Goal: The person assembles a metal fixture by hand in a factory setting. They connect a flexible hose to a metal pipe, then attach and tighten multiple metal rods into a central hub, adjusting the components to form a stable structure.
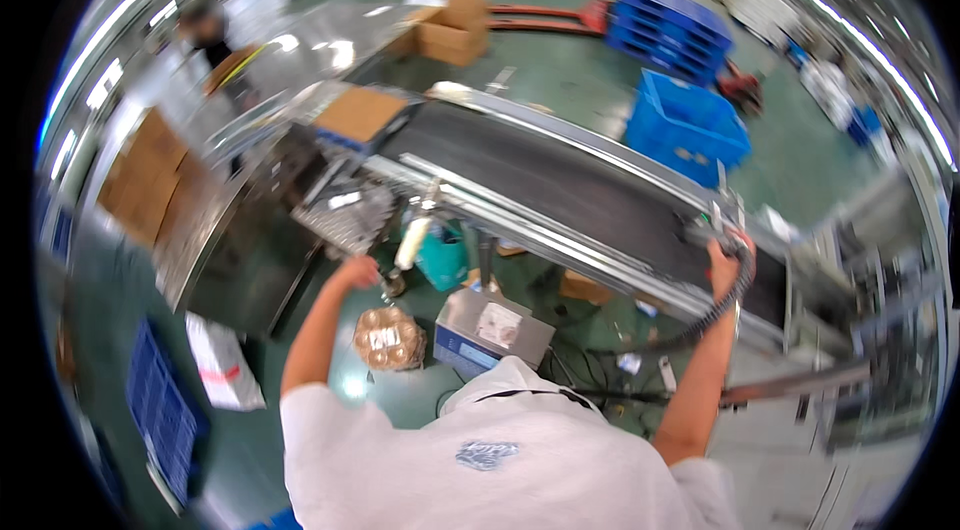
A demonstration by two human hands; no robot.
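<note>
My right hand (728,260) reaches to the right end of a dark conveyor belt (540,170). Its fingers close around a grey fitting where a dark corrugated hose (690,332) comes up beside the belt. What exactly sits inside the grip is partly hidden. My left hand (357,273) hangs low on the left, near a perforated metal plate (350,213) and a white cylinder (411,242) on the conveyor's near side. Motion smears its fingers, and I see no object in it.
A flat brown carton (360,115) lies at the belt's left end. Below stand a plastic-wrapped bundle (388,338), an open grey-and-blue box (470,340) and a teal bin (442,255). A blue crate (685,125) stands beyond the belt. Another person (215,50) carries a carton far left.
</note>
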